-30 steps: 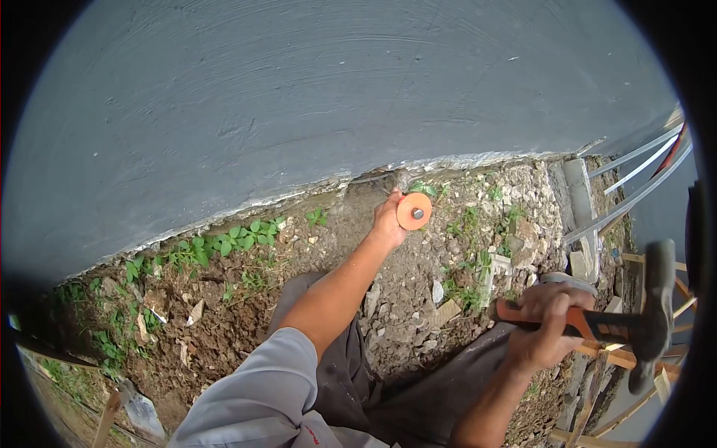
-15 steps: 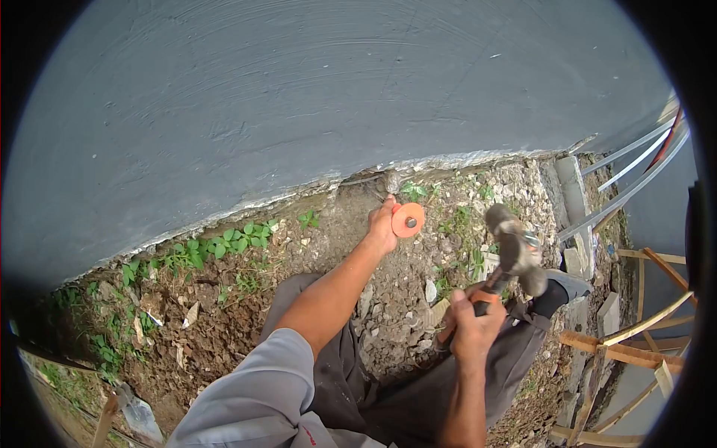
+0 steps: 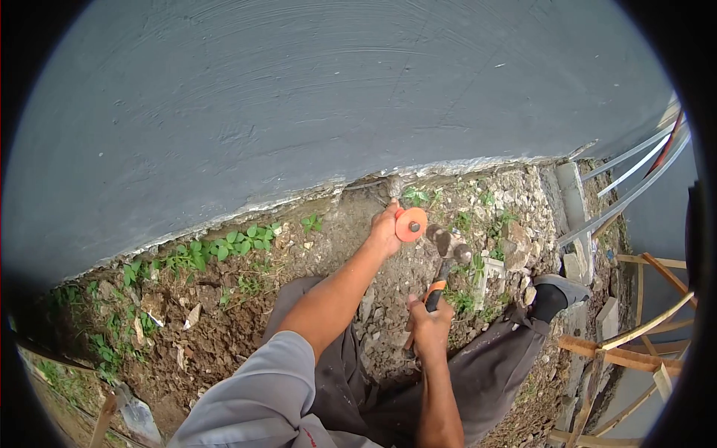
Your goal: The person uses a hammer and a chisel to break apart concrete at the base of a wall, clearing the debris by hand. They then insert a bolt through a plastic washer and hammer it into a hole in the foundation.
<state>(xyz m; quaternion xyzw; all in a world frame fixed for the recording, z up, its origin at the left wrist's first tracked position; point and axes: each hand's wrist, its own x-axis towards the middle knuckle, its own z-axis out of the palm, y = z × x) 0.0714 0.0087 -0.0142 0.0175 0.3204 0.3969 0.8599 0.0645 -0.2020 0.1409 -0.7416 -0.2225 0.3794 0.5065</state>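
Note:
My left hand [image 3: 385, 231] is closed around a chisel [image 3: 405, 228] with a round orange hand guard; its dark striking end faces up towards me. The chisel's tip is hidden below the hand, near the broken lower edge of the grey wall [image 3: 321, 97]. In my right hand [image 3: 431, 328] is a hammer [image 3: 435, 290] with a black and orange handle. The hammer's metal head lies just right of the guard in view, a little apart from the chisel's end.
Stony soil [image 3: 388, 299] runs along the wall's foot, with green plants [image 3: 235, 243] growing left. A trowel-like metal blade [image 3: 138, 416] lies at lower left. On the right are concrete blocks [image 3: 573, 194], metal strips [image 3: 627, 201] and a wooden frame [image 3: 620, 355]. My shoe [image 3: 564, 287] rests nearby.
My right hand has swung the hammer leftwards in view, bringing its head close to the chisel's end. My left hand and the chisel are nearly where they were.

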